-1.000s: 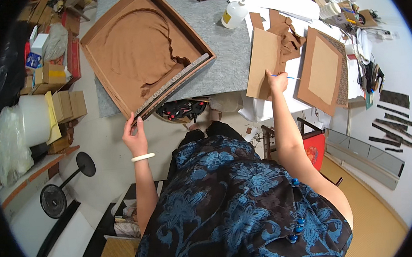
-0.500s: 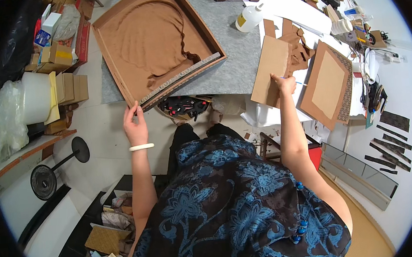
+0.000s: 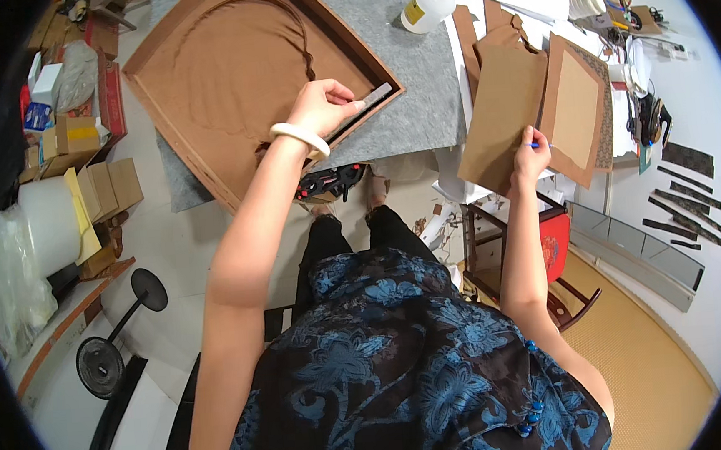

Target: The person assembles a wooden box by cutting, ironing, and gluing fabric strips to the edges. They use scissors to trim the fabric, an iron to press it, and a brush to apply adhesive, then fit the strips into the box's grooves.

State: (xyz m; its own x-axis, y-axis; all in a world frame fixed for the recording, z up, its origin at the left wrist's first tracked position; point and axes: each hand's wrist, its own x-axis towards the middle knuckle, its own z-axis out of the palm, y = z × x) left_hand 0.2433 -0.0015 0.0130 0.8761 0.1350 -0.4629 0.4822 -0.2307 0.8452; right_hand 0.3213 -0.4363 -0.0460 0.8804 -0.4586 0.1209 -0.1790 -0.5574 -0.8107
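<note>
A shallow brown square tray (image 3: pixel 193 166) lined with wrinkled brown fabric lies on the grey-covered table. Along its near side runs a narrow grey patterned strip (image 3: pixel 379 95). My left hand (image 3: pixel 319 111), with a white bangle at the wrist, reaches over that side and has its thumb and fingertips closed on the strip. At the right, my right hand (image 3: pixel 530 160) grips the near edge of a brown sheet (image 3: pixel 498 107). A slim blue tool (image 3: pixel 533 145), perhaps a pen, also sits between those fingers; most of it is hidden.
Beside the sheet lies a brown-bordered panel (image 3: pixel 576 109). A clear bottle (image 3: pixel 429 9) stands behind the tray's right corner. Under the table's right side is a wooden chair (image 3: pixel 556 245) with a red back. Cardboard boxes (image 3: pixel 111 190) fill a shelf at the left.
My left hand has gone from the tray's near-left corner rightward along the strip. My right hand has shifted right and nearer, and the brown sheet has been lifted over the scraps.
</note>
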